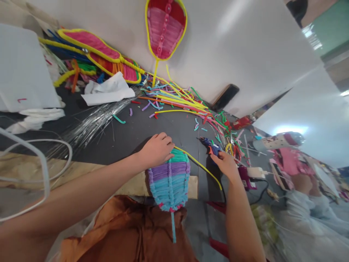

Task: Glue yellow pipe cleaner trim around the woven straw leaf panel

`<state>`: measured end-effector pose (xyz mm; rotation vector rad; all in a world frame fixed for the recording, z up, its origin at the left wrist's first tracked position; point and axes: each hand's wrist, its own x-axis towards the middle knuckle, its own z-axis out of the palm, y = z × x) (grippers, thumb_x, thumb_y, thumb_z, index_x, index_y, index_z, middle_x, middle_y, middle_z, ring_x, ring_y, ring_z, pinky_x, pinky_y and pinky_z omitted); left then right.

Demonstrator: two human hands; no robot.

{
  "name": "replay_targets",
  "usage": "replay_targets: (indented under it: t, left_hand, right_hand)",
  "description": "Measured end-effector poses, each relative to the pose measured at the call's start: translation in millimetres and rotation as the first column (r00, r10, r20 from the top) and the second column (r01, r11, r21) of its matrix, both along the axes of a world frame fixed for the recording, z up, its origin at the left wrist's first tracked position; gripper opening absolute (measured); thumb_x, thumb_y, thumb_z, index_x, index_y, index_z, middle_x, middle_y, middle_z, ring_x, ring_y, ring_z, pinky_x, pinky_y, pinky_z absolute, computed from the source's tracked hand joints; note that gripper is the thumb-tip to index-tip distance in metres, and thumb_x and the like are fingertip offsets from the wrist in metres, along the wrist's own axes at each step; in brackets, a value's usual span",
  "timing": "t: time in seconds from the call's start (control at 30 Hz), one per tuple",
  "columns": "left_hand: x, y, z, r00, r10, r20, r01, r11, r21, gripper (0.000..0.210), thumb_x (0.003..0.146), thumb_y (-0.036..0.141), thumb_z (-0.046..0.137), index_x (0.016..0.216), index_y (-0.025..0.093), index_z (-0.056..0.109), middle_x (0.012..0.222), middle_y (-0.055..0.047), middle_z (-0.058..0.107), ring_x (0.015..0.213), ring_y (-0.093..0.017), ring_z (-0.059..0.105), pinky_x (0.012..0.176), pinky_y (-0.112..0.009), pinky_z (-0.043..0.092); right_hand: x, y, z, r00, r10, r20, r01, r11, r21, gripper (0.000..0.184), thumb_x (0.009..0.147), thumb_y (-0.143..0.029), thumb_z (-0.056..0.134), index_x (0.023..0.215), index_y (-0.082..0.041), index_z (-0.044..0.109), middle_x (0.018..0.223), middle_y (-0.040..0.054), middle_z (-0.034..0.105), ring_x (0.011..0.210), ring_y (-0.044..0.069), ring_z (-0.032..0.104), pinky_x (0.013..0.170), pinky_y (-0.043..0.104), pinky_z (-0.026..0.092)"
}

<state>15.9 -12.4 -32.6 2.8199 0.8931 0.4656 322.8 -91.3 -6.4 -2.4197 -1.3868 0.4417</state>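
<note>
My left hand (159,147) is closed at the top of a leaf-shaped pipe-cleaner piece (169,178), banded green, purple and light blue, with a blue stem pointing toward me. Its fingertips press a yellow pipe cleaner (203,166) against the piece's upper edge, and the free end of that strand curves off to the right. Over on the right, my right hand (225,162) grips a dark blue hot glue gun (212,146), whose nozzle points away to the left. The glue gun is apart from the leaf-shaped piece.
Loose pipe cleaners (180,100) lie across the back. A finished pink-and-red leaf shape (166,32) with yellow edging stands against the white partition (231,47). A phone (225,96) leans there too. White cable (45,163) loops at left; another person's arm (301,183) is at right.
</note>
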Motion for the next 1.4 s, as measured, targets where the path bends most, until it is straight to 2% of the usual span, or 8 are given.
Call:
replay_targets:
  t: [0.17,0.27,0.53,0.73,0.83,0.97,1.13,1.4]
  left_hand:
    - [-0.4,-0.4,0.7,1.000,-0.003,-0.015,0.003,1.000,-0.007,0.027,0.085,0.037,0.062,0.101,0.015,0.064,0.101,-0.010,0.063,0.100,-0.026,0.051,0.079,-0.035,0.041]
    - [-0.7,-0.8,1.7,1.000,-0.004,-0.018,0.003,1.000,-0.018,0.028,0.085,0.037,0.062,0.101,0.014,0.065,0.103,-0.011,0.063,0.101,-0.026,0.051,0.080,-0.036,0.041]
    - [-0.8,0.1,2.3,1.000,0.007,0.006,-0.007,0.999,-0.049,0.026,0.084,0.035,0.063,0.100,0.015,0.066,0.102,-0.011,0.063,0.100,-0.026,0.052,0.080,-0.036,0.042]
    - [-1.1,1.4,0.6,1.000,0.006,0.026,-0.004,0.998,-0.058,0.027,0.084,0.037,0.063,0.100,0.016,0.065,0.102,-0.010,0.064,0.100,-0.025,0.052,0.082,-0.036,0.042]
    - [-1.1,1.7,1.6,1.000,0.014,0.022,-0.012,0.996,-0.085,0.028,0.084,0.038,0.062,0.101,0.016,0.065,0.104,-0.009,0.064,0.102,-0.026,0.053,0.082,-0.036,0.042]
    - [-1.2,2.4,3.0,1.000,0.018,0.016,-0.016,0.993,-0.113,0.030,0.083,0.039,0.064,0.103,0.016,0.065,0.106,-0.009,0.064,0.102,-0.025,0.053,0.083,-0.036,0.041]
    - [-1.1,2.9,2.5,1.000,0.022,0.019,-0.019,0.992,-0.126,0.032,0.082,0.039,0.065,0.105,0.017,0.065,0.106,-0.009,0.063,0.102,-0.026,0.053,0.083,-0.036,0.041]
    - [-0.4,2.2,3.1,1.000,0.025,0.012,-0.023,0.991,-0.135,0.031,0.084,0.039,0.062,0.105,0.016,0.064,0.106,-0.010,0.063,0.103,-0.025,0.053,0.086,-0.036,0.041]
  right_hand:
    - [-2.7,2.1,-1.1,0.985,-0.099,-0.138,0.115,0.987,0.115,0.021,0.061,-0.039,0.060,0.066,-0.019,0.059,0.054,-0.0009,0.057,0.052,0.017,0.052,0.048,0.027,0.036]
    - [-10.5,-0.6,2.2,0.956,-0.104,-0.275,0.155,0.973,0.169,0.029,0.063,-0.038,0.056,0.083,-0.018,0.060,0.069,0.0033,0.065,0.056,0.017,0.057,0.048,0.028,0.041]
    - [-35.2,-19.4,27.4,0.772,0.135,-0.622,0.093,0.943,0.320,0.030,0.069,-0.032,0.067,0.095,-0.020,0.059,0.095,0.0060,0.065,0.059,0.012,0.055,0.043,0.023,0.038]
    - [-56.6,-39.1,22.4,0.735,0.291,-0.612,-0.151,0.951,0.270,0.027,0.086,-0.045,0.055,0.095,-0.020,0.059,0.072,0.0025,0.063,0.050,0.012,0.052,0.046,0.027,0.043]
    - [-70.7,-42.2,12.0,0.773,0.332,-0.540,-0.293,0.943,0.160,0.032,0.090,-0.047,0.047,0.085,-0.019,0.061,0.056,-0.0006,0.058,0.050,0.014,0.054,0.050,0.027,0.045]
    - [-85.6,-38.0,1.9,0.810,0.424,-0.404,-0.417,0.902,0.109,0.035,0.092,-0.046,0.042,0.082,-0.018,0.060,0.055,-0.0007,0.057,0.053,0.015,0.057,0.055,0.027,0.045]
    - [-95.9,-28.2,1.1,0.837,0.460,-0.296,-0.461,0.885,0.072,0.034,0.090,-0.045,0.042,0.071,-0.020,0.054,0.056,0.0002,0.057,0.054,0.016,0.058,0.056,0.027,0.046]
    - [-95.9,-27.3,-3.0,0.847,0.439,-0.300,-0.441,0.895,0.067,0.033,0.089,-0.047,0.043,0.069,-0.022,0.050,0.055,0.0000,0.056,0.051,0.016,0.058,0.052,0.026,0.046]
